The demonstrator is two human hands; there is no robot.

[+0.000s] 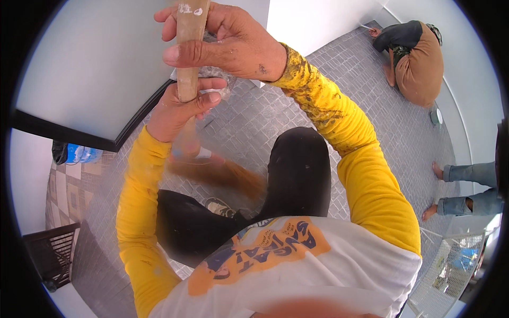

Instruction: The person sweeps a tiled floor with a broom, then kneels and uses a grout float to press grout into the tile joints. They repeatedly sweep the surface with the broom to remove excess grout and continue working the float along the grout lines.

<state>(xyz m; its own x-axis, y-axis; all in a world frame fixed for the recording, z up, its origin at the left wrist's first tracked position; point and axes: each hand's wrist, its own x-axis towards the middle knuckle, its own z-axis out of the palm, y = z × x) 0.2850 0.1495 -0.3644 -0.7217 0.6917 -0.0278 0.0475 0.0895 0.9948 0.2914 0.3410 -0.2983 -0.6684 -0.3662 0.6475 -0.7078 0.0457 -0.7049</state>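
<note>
A long tan strip (189, 79), flecked with white at its upper end, runs upright in front of me; whether it is wood or tape I cannot tell. My right hand (233, 50) grips it higher up, its thumb across the front and its fingers behind. Lower down, my left hand (177, 108) holds the same strip between thumb and fingers. Crumpled clear plastic (221, 79) shows behind both hands. Beneath them, a brown shape (222, 176) is smeared by motion, its kind unclear.
A grey wall (90, 63) with a black base edge (63, 130) rises at left. Far right, a person (419, 63) crouches by the wall near a small bucket (436, 116). Another person's legs (466, 188) stand below them. A white mesh rack (445, 270) is lower right.
</note>
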